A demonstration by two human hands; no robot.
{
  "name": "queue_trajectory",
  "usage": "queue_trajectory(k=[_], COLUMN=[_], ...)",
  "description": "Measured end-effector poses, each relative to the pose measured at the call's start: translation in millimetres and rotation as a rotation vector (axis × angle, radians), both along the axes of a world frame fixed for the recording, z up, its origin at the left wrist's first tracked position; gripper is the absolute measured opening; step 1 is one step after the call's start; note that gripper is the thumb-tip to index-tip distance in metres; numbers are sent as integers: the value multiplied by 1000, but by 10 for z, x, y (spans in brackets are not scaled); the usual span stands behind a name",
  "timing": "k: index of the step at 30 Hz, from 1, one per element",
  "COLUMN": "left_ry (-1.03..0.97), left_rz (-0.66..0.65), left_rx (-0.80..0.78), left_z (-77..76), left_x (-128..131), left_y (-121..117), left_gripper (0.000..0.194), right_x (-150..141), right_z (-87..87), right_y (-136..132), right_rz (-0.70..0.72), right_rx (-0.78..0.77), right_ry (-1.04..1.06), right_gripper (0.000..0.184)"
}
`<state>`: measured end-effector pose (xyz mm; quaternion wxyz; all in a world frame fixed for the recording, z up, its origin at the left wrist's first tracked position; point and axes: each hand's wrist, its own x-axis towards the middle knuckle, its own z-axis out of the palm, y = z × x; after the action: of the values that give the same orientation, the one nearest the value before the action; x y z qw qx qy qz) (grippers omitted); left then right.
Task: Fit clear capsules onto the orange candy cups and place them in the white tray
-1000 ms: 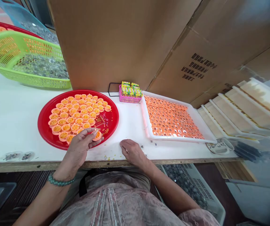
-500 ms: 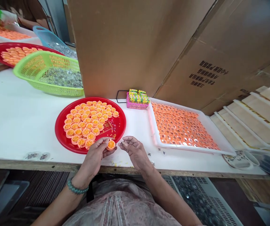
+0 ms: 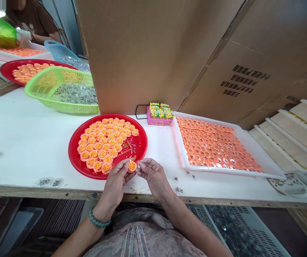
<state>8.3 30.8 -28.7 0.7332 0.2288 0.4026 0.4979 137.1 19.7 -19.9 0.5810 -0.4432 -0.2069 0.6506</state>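
Between thumb and fingers, my left hand (image 3: 117,182) grips a small orange plastic cup (image 3: 132,166) with yellow bits inside, its open face turned up. Close beside the cup, my right hand (image 3: 153,176) pinches a small clear disc (image 3: 140,164) with dark marks. Just beyond my hands is a round red tray (image 3: 75,157), holding many similar orange cups (image 3: 102,153) on its left and middle. Loose yellow and coloured bits lie on the tray's right part. A few clear pieces (image 3: 179,190) lie on the table to the right of my right hand.
At right, a white tray (image 3: 273,174) holds rows of orange pieces. A pink basket (image 3: 160,121) of small yellow boxes stands against a cardboard wall (image 3: 148,53). Back left are a green basket (image 3: 62,105) of clear pieces and a person (image 3: 39,21) handling a green bag.
My right hand has brought the clear disc closer to the orange cup, so they nearly touch. The whole view has shifted slightly. The green bag at the back left has moved.
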Motion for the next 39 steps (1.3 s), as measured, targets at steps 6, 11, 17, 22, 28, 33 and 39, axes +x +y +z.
queue_trajectory(k=[6,11,17,22,28,33,39], left_ry=[51,85,158,136,92,119,130], left_rz=[9,10,1,-5,34,65,81], left_rx=[23,60,145,177,135,101,91], left_z=[-22,-58,-118,-91,-11,-5,-17], left_x=[55,89,86,74,90,91,86], left_y=[-6,-21,-35,-60,-26,-17,-9], left_gripper=[31,29,27,25,23,26,30], right_x=[-52,-108,-134,-126,-123,-119,-92], right_z=[-48,-83,-55,-8,-15,15,82], right_y=[-9,-13,-1,-4,-54,-110,-139], right_rz=[9,-7,-26,19,0,11,56], right_rx=[-43,-46,-40,-12,194,390,394], right_ry=[-71,-112,-137,-153,-520,-818,-713], right_gripper=[31,30,30,28,17,10,9])
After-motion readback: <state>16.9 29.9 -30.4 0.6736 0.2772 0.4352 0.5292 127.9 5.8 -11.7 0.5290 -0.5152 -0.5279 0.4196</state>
